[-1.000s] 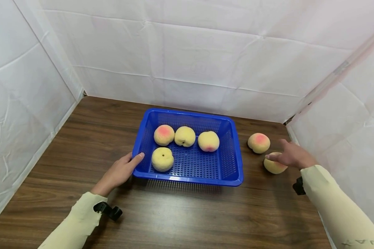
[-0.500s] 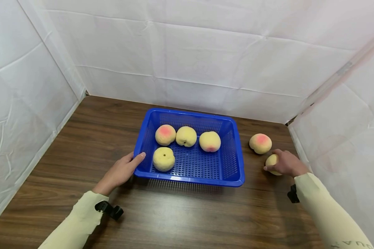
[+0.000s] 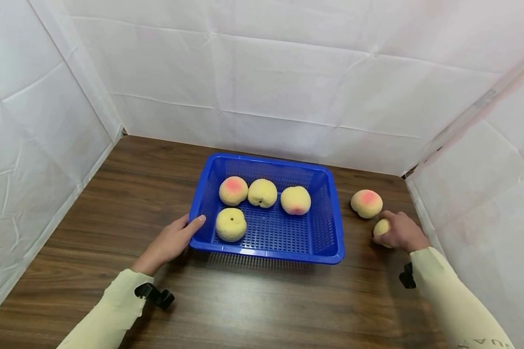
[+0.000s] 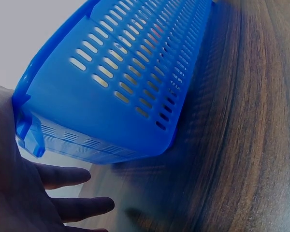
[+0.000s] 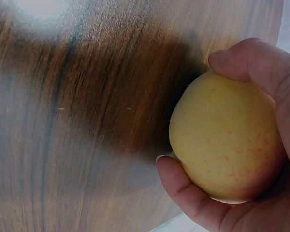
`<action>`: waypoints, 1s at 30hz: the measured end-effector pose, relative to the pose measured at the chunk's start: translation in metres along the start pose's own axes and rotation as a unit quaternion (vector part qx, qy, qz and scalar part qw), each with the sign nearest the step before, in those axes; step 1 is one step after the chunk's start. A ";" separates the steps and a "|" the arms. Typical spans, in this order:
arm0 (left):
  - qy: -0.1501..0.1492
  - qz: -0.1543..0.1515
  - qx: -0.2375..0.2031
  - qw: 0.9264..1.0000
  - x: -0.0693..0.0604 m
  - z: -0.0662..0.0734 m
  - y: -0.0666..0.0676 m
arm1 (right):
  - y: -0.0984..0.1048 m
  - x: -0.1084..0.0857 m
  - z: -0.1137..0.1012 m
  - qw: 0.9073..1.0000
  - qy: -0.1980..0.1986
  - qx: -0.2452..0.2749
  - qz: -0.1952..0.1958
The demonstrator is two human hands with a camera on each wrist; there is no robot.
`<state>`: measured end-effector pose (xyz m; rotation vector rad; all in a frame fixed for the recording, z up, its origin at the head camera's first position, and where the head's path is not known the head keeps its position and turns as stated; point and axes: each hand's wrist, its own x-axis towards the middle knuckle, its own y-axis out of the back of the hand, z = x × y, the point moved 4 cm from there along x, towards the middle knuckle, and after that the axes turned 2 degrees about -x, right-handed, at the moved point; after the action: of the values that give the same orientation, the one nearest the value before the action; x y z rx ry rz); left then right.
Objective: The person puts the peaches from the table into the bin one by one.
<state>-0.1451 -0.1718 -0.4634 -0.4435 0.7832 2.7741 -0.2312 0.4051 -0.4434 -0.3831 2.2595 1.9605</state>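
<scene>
A blue plastic basket (image 3: 266, 253) with slotted walls sits on the table, holding several yellow peaches, among them a pink-topped peach (image 3: 233, 190) and a peach (image 3: 231, 225) near its front left corner. My left hand (image 3: 171, 242) holds the basket's left rim, thumb over the top; in the left wrist view its other fingers (image 4: 82, 209) extend outside the wall, below the rim. On the right, my right hand (image 3: 401, 232) grips another peach (image 5: 227, 137), thumb and fingers around opposite sides. The hand hides much of that peach in the head view.
Just behind the right hand, a loose peach (image 3: 367, 203) with a pink top lies on the dark wood table (image 3: 262, 310). White sheeting (image 3: 279, 82) closes off the back and both sides. A black wrist camera (image 3: 155, 294) sits on the left forearm.
My right hand has come down onto the nearer loose peach and closed around it. My left hand still holds the basket rim. The whole head view has shifted slightly.
</scene>
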 end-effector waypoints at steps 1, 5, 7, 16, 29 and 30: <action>0.000 0.000 0.001 1.000 0.000 0.000 0.000 | 0.000 -0.001 0.000 1.000 0.001 -0.001 -0.001; -0.001 0.001 0.003 1.000 0.000 0.000 -0.001 | -0.001 -0.002 0.001 1.000 0.008 -0.004 -0.005; 0.001 0.001 0.004 1.000 0.000 -0.001 -0.002 | -0.001 -0.003 0.001 1.000 0.012 -0.006 -0.007; 0.009 0.001 0.003 1.000 0.002 -0.002 0.000 | 0.008 -0.004 0.001 1.000 0.026 -0.005 -0.006; 0.000 -0.001 0.006 1.000 0.002 -0.002 -0.001 | 0.016 -0.004 0.004 0.999 0.037 -0.014 -0.010; -0.001 0.000 0.006 1.000 0.002 -0.002 -0.001 | 0.016 -0.005 0.004 0.999 0.037 -0.013 -0.011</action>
<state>-0.1461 -0.1719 -0.4658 -0.4384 0.7987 2.7675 -0.2314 0.4111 -0.4271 -0.4879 2.2655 1.9995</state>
